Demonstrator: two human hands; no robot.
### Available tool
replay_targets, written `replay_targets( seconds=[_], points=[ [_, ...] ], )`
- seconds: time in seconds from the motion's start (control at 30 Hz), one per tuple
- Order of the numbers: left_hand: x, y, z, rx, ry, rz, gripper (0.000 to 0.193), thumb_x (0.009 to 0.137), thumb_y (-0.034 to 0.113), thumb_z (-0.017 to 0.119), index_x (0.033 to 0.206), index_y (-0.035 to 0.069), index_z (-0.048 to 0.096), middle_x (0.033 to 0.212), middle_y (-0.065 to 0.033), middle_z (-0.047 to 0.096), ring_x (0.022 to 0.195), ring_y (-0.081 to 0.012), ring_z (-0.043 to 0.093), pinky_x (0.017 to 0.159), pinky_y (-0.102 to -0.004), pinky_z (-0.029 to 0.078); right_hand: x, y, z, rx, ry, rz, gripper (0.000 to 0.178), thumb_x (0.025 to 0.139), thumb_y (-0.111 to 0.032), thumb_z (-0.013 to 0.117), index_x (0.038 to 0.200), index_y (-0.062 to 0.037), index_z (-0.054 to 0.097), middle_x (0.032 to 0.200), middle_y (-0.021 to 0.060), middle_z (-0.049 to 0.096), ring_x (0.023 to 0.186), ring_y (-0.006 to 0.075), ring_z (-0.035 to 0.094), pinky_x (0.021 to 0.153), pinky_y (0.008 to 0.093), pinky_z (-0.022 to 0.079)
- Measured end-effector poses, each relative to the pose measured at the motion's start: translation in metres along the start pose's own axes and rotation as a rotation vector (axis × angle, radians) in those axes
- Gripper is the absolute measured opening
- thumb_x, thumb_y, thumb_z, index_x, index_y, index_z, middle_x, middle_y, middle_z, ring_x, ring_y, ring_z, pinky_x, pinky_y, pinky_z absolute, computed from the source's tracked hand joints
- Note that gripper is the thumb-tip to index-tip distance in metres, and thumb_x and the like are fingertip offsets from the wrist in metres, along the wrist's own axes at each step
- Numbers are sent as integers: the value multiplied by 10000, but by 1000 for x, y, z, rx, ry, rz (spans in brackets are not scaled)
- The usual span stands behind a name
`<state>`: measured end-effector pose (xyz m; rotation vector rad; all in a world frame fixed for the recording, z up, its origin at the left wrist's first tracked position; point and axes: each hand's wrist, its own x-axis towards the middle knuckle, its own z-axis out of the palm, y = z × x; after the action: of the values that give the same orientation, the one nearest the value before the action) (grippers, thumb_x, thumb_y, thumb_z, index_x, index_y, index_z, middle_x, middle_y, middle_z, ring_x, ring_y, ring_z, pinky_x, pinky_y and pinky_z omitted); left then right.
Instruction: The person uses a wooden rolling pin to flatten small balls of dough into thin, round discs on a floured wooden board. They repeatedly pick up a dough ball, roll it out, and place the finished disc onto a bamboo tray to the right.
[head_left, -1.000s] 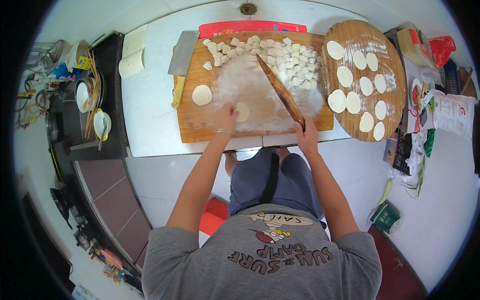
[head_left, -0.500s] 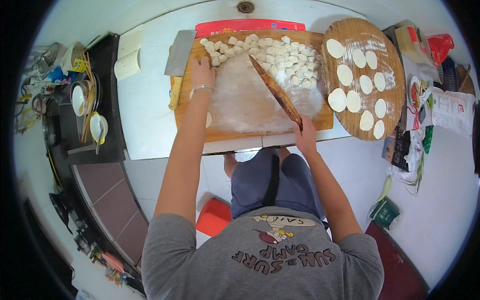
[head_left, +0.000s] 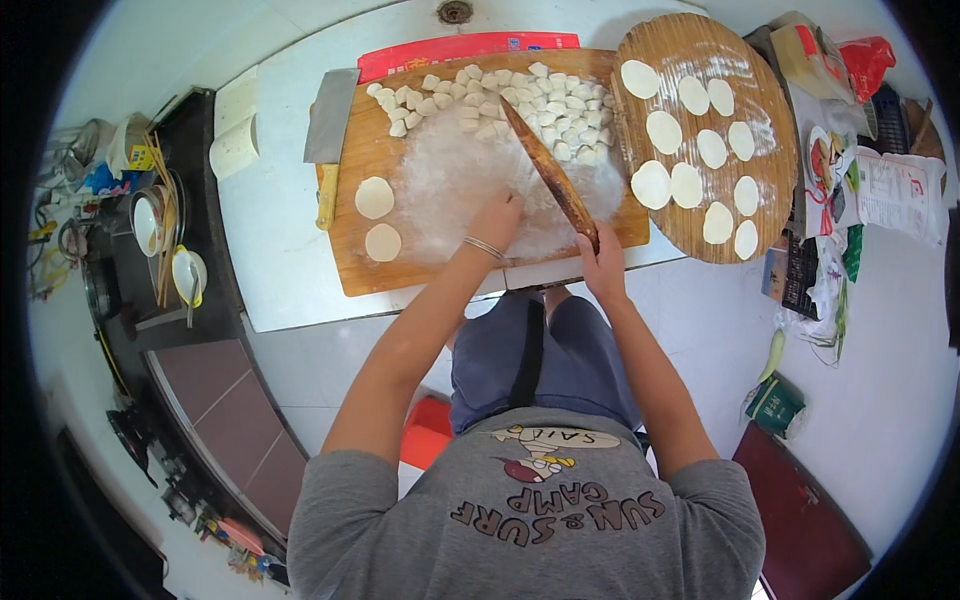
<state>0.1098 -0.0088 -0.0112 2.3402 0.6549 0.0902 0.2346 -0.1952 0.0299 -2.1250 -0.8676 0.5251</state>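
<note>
My right hand (head_left: 603,262) grips the near end of a dark, tapered wooden rolling pin (head_left: 549,172), which slants up and left over the floured cutting board (head_left: 350,270). Left of it, my left hand (head_left: 497,220) is low over the flour with its fingers curled in; whatever they hold is hidden. Small dough pieces (head_left: 568,105) lie scattered along the board's far side. Two round dough wrappers, one (head_left: 374,198) behind the other (head_left: 382,242), rest flat on the board's left part.
A round wooden board (head_left: 770,120) at the right carries several wrappers. A cleaver (head_left: 331,118) with a yellow handle lies along the cutting board's left edge. Behind the board is a red box (head_left: 470,52). Bowls and chopsticks (head_left: 168,220) stand on the dark counter at left.
My left hand has moved from the board's left side to its middle, nearer me. Two wrappers now show at the left, where my arm was. My right hand keeps the rolling pin.
</note>
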Motion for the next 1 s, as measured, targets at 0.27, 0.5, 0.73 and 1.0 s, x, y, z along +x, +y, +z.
replay_targets(
  seconds=[0.27,0.5,0.73,1.0],
  points=[
    [1,-8,-1,-46,77,130,287,713,53,701,978,42,591,968,-182,545,869,-373,592,759,-442,502,1,-3,-2,22,31,0,325,918,-215,598,1169,-14,555,1020,202,612,933,374,601,822,414,475],
    [4,15,7,15,101,15,274,719,47,684,976,41,590,960,-187,548,920,-383,578,785,-434,493,-4,6,-3,-8,31,25,344,916,-226,598,1185,-18,555,1066,209,617,968,381,603,837,421,481],
    [-12,34,-16,27,194,-9,489,764,173,715,1209,50,553,1230,-199,518,1120,-374,519,934,-457,444,3,7,-16,-144,-5,-34,369,906,-255,615,1179,-18,542,1035,193,613,927,384,610,775,440,492],
    [23,38,38,366,248,71,788,811,433,653,1404,-12,385,1516,-197,301,1425,-371,233,1162,-483,184,10,0,-22,-125,28,-56,327,906,-214,611,1157,-19,535,1014,199,602,921,391,597,780,429,481]
  ],
)
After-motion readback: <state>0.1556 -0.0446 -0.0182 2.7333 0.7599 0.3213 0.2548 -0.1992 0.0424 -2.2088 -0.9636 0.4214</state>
